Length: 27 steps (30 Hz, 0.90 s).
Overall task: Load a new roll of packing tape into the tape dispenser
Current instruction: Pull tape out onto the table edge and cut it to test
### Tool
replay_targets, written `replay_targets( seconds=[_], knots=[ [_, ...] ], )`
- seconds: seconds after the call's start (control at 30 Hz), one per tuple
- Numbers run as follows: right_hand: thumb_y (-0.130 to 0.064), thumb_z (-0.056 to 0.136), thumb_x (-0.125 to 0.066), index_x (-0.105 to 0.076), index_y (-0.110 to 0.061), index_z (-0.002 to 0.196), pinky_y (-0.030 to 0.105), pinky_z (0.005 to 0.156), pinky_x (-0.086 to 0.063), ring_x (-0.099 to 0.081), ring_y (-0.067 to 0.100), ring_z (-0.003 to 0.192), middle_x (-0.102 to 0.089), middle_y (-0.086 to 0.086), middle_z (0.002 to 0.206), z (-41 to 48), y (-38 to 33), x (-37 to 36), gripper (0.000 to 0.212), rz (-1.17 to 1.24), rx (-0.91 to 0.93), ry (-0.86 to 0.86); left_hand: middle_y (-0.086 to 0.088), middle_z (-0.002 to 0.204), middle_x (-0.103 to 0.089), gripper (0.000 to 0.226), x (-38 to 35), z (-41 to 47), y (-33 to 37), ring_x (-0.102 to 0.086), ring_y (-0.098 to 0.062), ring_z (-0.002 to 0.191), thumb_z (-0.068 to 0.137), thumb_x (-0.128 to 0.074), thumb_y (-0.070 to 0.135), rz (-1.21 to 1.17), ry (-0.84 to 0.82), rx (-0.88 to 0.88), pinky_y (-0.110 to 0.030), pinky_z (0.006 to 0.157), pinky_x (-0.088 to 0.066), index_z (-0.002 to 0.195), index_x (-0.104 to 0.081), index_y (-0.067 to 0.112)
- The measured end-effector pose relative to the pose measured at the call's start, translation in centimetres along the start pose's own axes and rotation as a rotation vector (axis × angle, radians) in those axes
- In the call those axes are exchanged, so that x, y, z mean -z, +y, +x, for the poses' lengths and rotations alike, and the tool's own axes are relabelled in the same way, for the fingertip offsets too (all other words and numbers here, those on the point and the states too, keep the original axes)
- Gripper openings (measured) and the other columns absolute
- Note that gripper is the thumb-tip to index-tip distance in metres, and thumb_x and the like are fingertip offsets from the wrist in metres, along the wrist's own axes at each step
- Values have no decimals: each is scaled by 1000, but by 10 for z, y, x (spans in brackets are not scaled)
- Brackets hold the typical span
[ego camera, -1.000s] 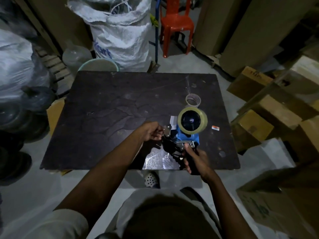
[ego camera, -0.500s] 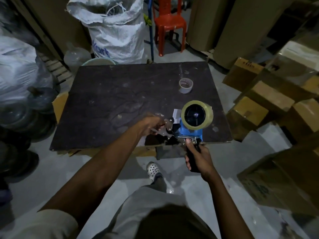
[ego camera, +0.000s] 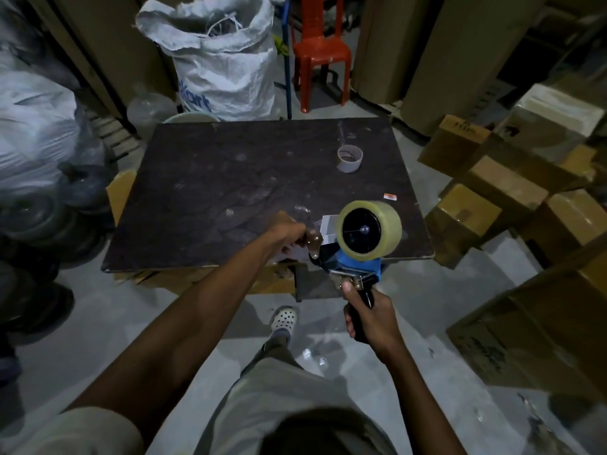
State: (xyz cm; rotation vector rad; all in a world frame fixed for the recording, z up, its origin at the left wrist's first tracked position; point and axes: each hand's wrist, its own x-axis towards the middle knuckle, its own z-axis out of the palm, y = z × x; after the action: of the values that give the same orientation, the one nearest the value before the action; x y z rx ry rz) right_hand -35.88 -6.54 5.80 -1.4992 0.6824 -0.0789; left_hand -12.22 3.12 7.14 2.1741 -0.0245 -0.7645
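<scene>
A blue tape dispenser (ego camera: pixel 358 267) is held above the near right edge of the dark table (ego camera: pixel 230 178). A full roll of clear packing tape (ego camera: pixel 389 229) sits on its black hub. My right hand (ego camera: pixel 371 318) is closed around the dispenser's black handle. My left hand (ego camera: pixel 289 234) pinches the loose end of the tape at the dispenser's front, by its brown flap. An empty white tape core (ego camera: pixel 349 158) stands upright on the far right of the table.
A small white paper (ego camera: pixel 328 226) and a red-and-white label (ego camera: pixel 390 197) lie on the table near the dispenser. Cardboard boxes (ego camera: pixel 492 205) crowd the right side. A white sack (ego camera: pixel 223 57) and a red plastic chair (ego camera: pixel 320 47) stand behind the table. My shoe (ego camera: pixel 284 318) is on the concrete floor.
I have stepped back from the table, so the dispenser now hangs at its near edge rather than over it. Both hands keep their grips.
</scene>
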Motion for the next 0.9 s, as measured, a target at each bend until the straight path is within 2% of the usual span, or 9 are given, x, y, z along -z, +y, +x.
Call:
replay_targets(
  seconds=[0.2, 0.3, 0.43, 0.5, 0.6, 0.7, 0.77, 0.83, 0.9],
  knots=[
    [-44, 96, -71, -56, -10, 68, 34, 50, -47, -55, 25, 47, -56, 17, 53, -6, 2, 0, 47, -78, 114, 14, -6, 58, -61, 30, 31, 35, 5, -46, -16, 46, 83, -78, 16, 14, 70, -26, -22, 43, -35, 56, -66, 11],
    [-46, 91, -75, -56, -10, 65, 33, 51, -49, -56, 22, 47, -57, 18, 54, -11, 10, -3, 48, -118, 101, 38, -2, 58, -62, 24, 54, 60, 5, -51, -12, 47, 82, -83, 23, 61, 63, -50, -22, 40, -41, 67, -73, 7],
    [-52, 84, -79, -64, -24, 73, 27, 57, -50, -61, 9, 54, -65, -4, 59, 0, 24, -19, 34, -205, 71, 97, 6, 53, -66, 31, 54, 84, 1, -56, -4, 45, 76, -87, 39, 199, 35, -140, -26, 56, -49, 65, -77, 12],
    [-56, 83, -78, -67, -29, 78, 21, 61, -49, -65, 4, 60, -69, -13, 64, 10, 35, -26, 30, -275, 89, 134, 2, 63, -73, 28, 50, 98, -5, -67, -8, 58, 74, -88, 39, 213, 26, -187, -25, 66, -53, 70, -79, 13],
    [-62, 84, -76, -67, -30, 85, 16, 59, -45, -64, 3, 64, -67, -15, 67, 23, 55, -38, 34, -378, 98, 173, -5, 75, -78, 28, 45, 117, -12, -76, -17, 73, 73, -89, 34, 194, -27, -234, -33, 75, -61, 81, -82, 9],
    [-65, 83, -76, -63, -35, 85, 19, 61, -48, -65, 0, 69, -67, -11, 67, 36, 69, -51, 33, -441, 27, 188, -1, 79, -78, 30, 39, 132, -15, -72, -13, 72, 75, -87, 39, 268, -47, -250, -21, 59, -47, 87, -83, 12],
    [-68, 83, -74, -65, -34, 87, 23, 64, -50, -66, -2, 70, -72, -12, 73, 46, 75, -59, 35, -473, -7, 202, -2, 84, -79, 31, 33, 144, -19, -70, -11, 73, 76, -85, 41, 307, -42, -259, -19, 60, -43, 90, -83, 13],
    [-76, 83, -67, -70, -27, 96, 24, 64, -52, -65, 0, 71, -73, -11, 75, 54, 83, -65, 51, -531, 71, 240, -2, 85, -79, 30, 29, 157, -28, -70, -11, 74, 75, -85, 42, 342, -37, -246, -21, 66, -47, 89, -83, 15],
    [-80, 84, -61, -70, -20, 98, 17, 59, -49, -64, 3, 71, -70, -10, 70, 59, 89, -70, 62, -549, 152, 280, 0, 82, -79, 29, 25, 167, -36, -73, -14, 78, 73, -87, 45, 366, -29, -225, -25, 69, -53, 85, -82, 19]
  ],
)
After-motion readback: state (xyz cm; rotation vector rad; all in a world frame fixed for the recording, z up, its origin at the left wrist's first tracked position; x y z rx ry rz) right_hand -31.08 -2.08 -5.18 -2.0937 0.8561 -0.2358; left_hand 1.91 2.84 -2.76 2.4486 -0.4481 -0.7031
